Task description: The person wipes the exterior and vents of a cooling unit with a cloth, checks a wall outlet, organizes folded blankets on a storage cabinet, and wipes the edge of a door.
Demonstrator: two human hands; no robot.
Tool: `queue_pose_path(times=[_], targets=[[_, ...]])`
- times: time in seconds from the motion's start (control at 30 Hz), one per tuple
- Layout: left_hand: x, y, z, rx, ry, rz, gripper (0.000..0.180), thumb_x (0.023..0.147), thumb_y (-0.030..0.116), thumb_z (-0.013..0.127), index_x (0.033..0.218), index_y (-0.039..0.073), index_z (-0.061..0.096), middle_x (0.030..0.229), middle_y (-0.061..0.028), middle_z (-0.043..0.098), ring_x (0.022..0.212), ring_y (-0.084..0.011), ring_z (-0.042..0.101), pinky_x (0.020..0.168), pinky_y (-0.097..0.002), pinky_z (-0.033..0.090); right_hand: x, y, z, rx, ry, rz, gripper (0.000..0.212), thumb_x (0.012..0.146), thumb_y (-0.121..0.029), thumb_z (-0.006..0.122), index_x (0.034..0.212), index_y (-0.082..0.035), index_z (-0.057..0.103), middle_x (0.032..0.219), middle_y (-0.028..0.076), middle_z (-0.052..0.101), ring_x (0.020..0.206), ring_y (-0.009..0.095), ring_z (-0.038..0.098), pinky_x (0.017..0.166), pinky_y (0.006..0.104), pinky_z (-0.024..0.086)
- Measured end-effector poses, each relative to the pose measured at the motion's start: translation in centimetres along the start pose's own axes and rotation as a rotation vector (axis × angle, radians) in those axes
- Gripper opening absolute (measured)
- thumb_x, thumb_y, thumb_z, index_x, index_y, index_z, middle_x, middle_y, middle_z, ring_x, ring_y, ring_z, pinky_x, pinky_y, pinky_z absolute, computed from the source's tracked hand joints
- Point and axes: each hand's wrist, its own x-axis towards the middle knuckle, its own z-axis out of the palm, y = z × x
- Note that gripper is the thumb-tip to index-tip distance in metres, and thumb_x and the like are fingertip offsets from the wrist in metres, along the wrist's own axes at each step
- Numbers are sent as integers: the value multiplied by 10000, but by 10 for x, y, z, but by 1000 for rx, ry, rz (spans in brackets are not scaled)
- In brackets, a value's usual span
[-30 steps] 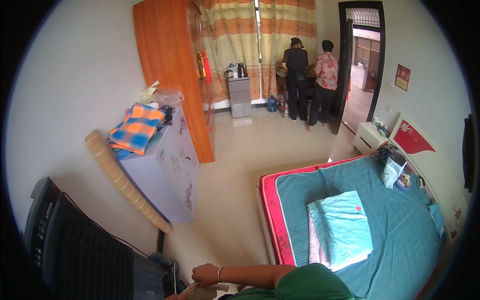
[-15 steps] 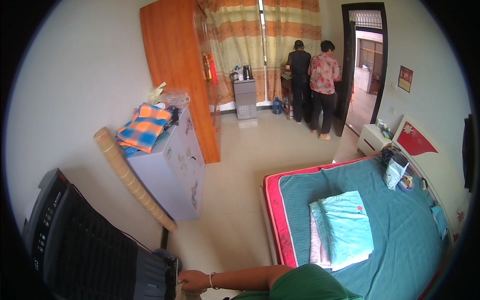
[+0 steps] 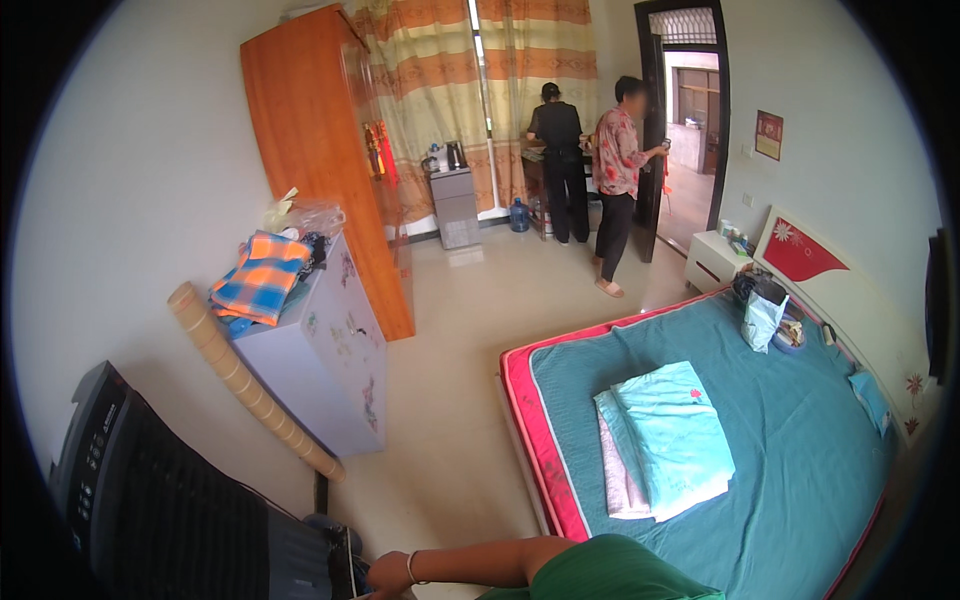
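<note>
My right hand (image 3: 390, 575) is at the lower edge, its bare forearm reaching leftward from a green sleeve, with a pale bracelet on the wrist. The fingers are curled closed, and what they hold is mostly cut off by the picture's edge. Right beside them is a dark, narrow thing with a pale rim (image 3: 343, 562), too partly seen to name. A tall black air cooler (image 3: 170, 490) stands just left of it. My left hand is not in view.
A rolled mat (image 3: 250, 385) leans against a lavender cabinet (image 3: 325, 370) topped with a checked cloth (image 3: 262, 280). The bed (image 3: 790, 480) fills the right side, bearing a folded turquoise quilt (image 3: 675, 440). Two people, one in black (image 3: 560, 150), one in a floral shirt (image 3: 618, 155), stand near the door (image 3: 652, 140).
The view has turned slightly right, so the room sits further left. The person in the floral shirt has turned and reached a hand to the door. My right hand has dropped slightly in the picture.
</note>
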Motion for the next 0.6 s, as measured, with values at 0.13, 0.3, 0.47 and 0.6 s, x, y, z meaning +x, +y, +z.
queue_pose_path(times=[0.13,0.3,0.47,0.6], targets=[[-9,8,-20,25,24,54,408,848,357,455,1081,33,543,1059,-149,559,939,-291,552,767,-404,472,34,44,28,166,264,-102,383,704,-378,567,629,-6,617,650,170,599,606,339,579,574,433,454],[-26,26,-11,85,32,153,400,848,346,455,1090,37,533,1041,-144,562,926,-285,556,760,-401,478,34,88,32,434,560,158,335,664,-342,594,670,-7,610,667,179,592,647,349,571,602,412,448],[-5,20,-26,-43,-88,95,410,854,322,445,1128,22,492,1057,-151,549,918,-296,555,765,-414,481,35,44,29,298,370,-178,506,702,-301,619,1132,-64,499,969,166,586,873,305,574,794,398,437],[-17,37,37,37,-138,46,418,864,309,420,1136,-4,474,1059,-165,545,924,-308,556,775,-425,486,58,18,73,271,595,-437,330,747,-337,572,873,-35,616,793,179,609,736,319,571,657,410,440]])
